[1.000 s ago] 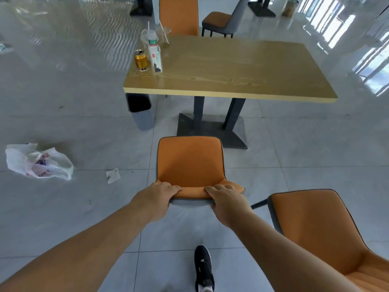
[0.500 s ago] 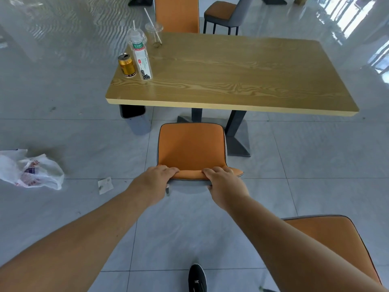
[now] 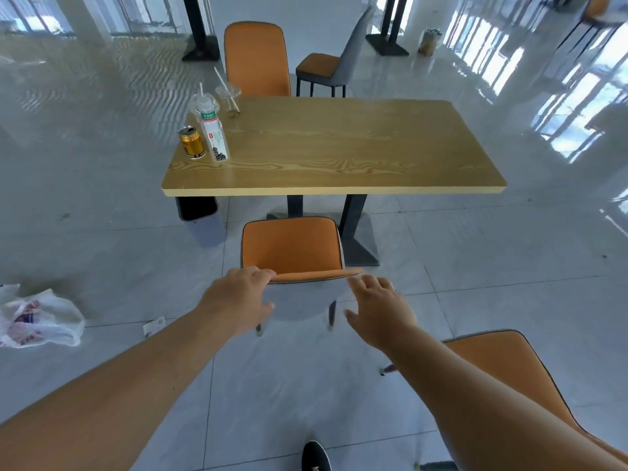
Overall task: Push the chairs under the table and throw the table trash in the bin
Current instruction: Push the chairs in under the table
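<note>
An orange chair (image 3: 292, 246) with a grey back stands in front of the wooden table (image 3: 339, 147), its seat just short of the near edge. My left hand (image 3: 241, 300) has its fingertips on the backrest's top left corner, thumb spread, not gripping. My right hand (image 3: 377, 307) hovers open just off the backrest's right corner. Trash stands at the table's left end: a gold can (image 3: 192, 142), a white bottle (image 3: 214, 137) and two clear plastic cups (image 3: 228, 96) with straws. A grey bin (image 3: 200, 215) sits on the floor under the table's left corner.
A second orange chair (image 3: 503, 368) stands pulled out at my lower right. Another orange chair (image 3: 256, 59) is at the table's far side, with a grey one (image 3: 326, 69) behind it. A white plastic bag (image 3: 37, 317) and a paper scrap (image 3: 153, 326) lie on the floor at left.
The chair has slid forward toward the table. Both hands, which gripped the backrest's top edge, have let go; the right one is now off the chair.
</note>
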`<control>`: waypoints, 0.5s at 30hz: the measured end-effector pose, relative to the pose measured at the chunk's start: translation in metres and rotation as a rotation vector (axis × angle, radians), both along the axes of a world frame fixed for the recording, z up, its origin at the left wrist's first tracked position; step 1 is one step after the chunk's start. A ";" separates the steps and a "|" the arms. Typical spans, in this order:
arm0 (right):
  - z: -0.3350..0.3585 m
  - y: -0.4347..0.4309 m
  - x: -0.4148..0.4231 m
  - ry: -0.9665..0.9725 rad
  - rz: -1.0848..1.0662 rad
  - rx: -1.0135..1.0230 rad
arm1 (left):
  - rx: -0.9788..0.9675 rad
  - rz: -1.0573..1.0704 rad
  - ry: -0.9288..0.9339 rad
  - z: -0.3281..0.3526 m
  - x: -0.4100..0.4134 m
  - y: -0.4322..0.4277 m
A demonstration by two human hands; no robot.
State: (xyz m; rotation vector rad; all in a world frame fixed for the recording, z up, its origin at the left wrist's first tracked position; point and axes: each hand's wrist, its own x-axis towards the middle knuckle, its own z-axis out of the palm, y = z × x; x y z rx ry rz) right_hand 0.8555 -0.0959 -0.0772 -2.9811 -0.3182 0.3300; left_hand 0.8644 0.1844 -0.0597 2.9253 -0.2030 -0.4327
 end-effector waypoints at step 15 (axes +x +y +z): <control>0.135 -0.217 -0.313 -0.110 -0.511 -0.075 | -0.193 -0.504 -0.038 0.111 -0.196 -0.265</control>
